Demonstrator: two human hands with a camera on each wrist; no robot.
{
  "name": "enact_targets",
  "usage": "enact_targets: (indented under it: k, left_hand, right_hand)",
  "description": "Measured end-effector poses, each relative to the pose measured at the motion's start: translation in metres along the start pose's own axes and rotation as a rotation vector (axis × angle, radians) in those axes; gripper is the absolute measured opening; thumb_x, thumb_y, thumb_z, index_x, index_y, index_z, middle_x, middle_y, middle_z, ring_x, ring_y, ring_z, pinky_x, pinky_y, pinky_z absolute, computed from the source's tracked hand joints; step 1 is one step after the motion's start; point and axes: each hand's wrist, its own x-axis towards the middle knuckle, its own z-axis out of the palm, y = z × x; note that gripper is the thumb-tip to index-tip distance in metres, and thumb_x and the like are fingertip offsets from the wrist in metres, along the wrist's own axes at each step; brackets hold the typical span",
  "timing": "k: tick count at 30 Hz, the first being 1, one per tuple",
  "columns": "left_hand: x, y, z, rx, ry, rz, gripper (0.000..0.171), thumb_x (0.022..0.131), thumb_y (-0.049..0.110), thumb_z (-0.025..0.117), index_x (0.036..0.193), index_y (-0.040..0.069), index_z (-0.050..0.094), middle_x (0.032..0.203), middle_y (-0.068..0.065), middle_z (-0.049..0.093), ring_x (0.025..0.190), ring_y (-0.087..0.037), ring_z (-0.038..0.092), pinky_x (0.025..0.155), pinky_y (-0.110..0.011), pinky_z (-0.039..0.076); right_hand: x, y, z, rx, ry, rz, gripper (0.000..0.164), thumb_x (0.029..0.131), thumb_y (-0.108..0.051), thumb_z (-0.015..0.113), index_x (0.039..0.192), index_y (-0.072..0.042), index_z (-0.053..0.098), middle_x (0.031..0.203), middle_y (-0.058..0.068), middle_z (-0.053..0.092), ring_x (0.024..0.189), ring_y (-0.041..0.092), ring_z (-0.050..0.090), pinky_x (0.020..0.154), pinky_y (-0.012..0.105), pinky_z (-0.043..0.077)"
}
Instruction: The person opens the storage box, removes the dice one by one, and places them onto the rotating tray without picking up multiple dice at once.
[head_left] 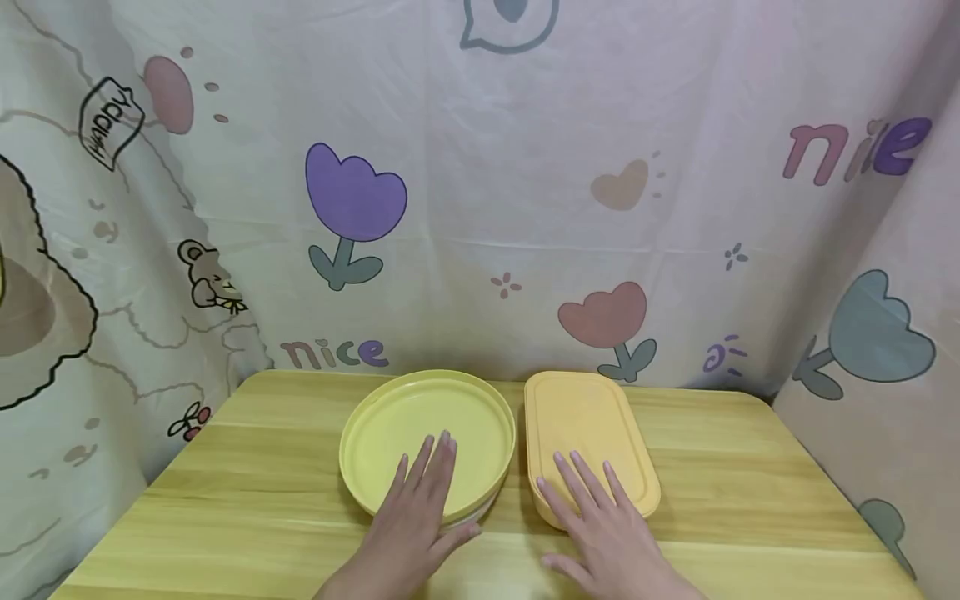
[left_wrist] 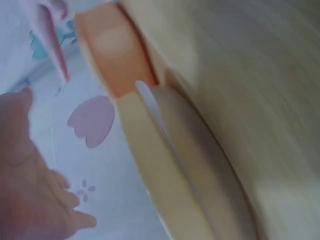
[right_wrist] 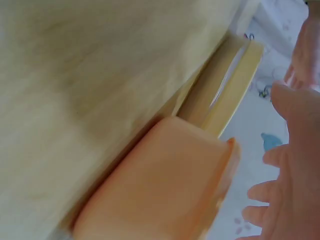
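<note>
Left hand: fingers outstretched, holding nothing, above the near part of the round, yellow, plastic-looking lidded container; the left wrist view shows a gap between them.
Right hand: likewise straight-fingered and gripping nothing, above the near end of the rectangular, pale-orange, plastic-looking lidded box, apart from it.
Containers: side by side on the yellowish wood-grain tabletop, round one left, box right, a narrow strip of wood between.
Pale strip: under the round rim; whether a gap or part of the body, I cannot tell.
Risk: if either cover sits loosely, pressing or lifting at one edge could tilt it; a sideways push could knock these close neighbours together, as the smooth top probably grips little.
Tabletop corners: rounded at the far side.
Cloth backdrop: whitish, hanging behind and on both sides, folded, printed with a purple tulip among other motifs.
</note>
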Motion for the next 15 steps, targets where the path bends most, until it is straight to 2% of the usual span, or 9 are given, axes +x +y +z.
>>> enact_targets:
  k: [3, 6, 8, 11, 15]
  left_hand:
    - [0.006, 0.008, -0.003, -0.357, -0.015, -0.146, 0.086, 0.096, 0.042, 0.054, 0.155, 0.006, 0.002, 0.159, -0.016, 0.006, 0.142, -0.039, 0.01, 0.114, -0.046, 0.005]
    - [0.014, 0.018, -0.002, -0.665, -0.022, -0.279, 0.091, 0.093, 0.034, 0.062, 0.155, 0.01, 0.0, 0.159, -0.015, 0.003, 0.142, -0.04, 0.009, 0.107, -0.062, 0.016]
    - [0.019, 0.024, 0.003, -0.807, -0.02, -0.342, 0.091, 0.091, 0.033, 0.065, 0.155, 0.008, 0.004, 0.158, -0.019, 0.007, 0.139, -0.047, 0.014, 0.1, -0.07, 0.022]
    - [0.023, 0.033, 0.011, -0.921, -0.012, -0.403, 0.094, 0.087, 0.033, 0.071, 0.154, 0.006, 0.01, 0.155, -0.024, 0.014, 0.132, -0.054, 0.024, 0.095, -0.071, 0.029]
    - [0.028, 0.043, 0.027, -0.996, -0.005, -0.398, 0.097, 0.082, 0.027, 0.076, 0.153, 0.002, 0.015, 0.152, -0.025, 0.021, 0.132, -0.051, 0.028, 0.098, -0.064, 0.033]
  right_hand:
    - [0.003, 0.002, 0.0, 0.052, -0.034, 0.057, 0.074, 0.086, -0.059, 0.056, 0.142, -0.012, 0.044, 0.145, 0.02, 0.04, 0.134, 0.036, 0.035, 0.115, 0.046, 0.003]
    - [0.006, 0.006, 0.0, 0.113, -0.05, 0.112, 0.077, 0.081, -0.054, 0.066, 0.142, -0.012, 0.046, 0.146, 0.021, 0.039, 0.134, 0.037, 0.035, 0.112, 0.05, 0.018]
    - [0.008, 0.009, 0.0, 0.137, -0.054, 0.133, 0.078, 0.08, -0.053, 0.068, 0.142, -0.011, 0.047, 0.145, 0.021, 0.039, 0.134, 0.037, 0.035, 0.106, 0.053, 0.028]
    - [0.012, 0.014, -0.001, 0.164, -0.058, 0.155, 0.079, 0.081, -0.054, 0.068, 0.142, -0.01, 0.047, 0.143, 0.022, 0.041, 0.131, 0.039, 0.039, 0.101, 0.055, 0.035]
    - [0.013, 0.019, -0.004, 0.181, -0.058, 0.189, 0.08, 0.079, -0.059, 0.067, 0.14, -0.009, 0.05, 0.14, 0.022, 0.045, 0.126, 0.041, 0.043, 0.098, 0.056, 0.039]
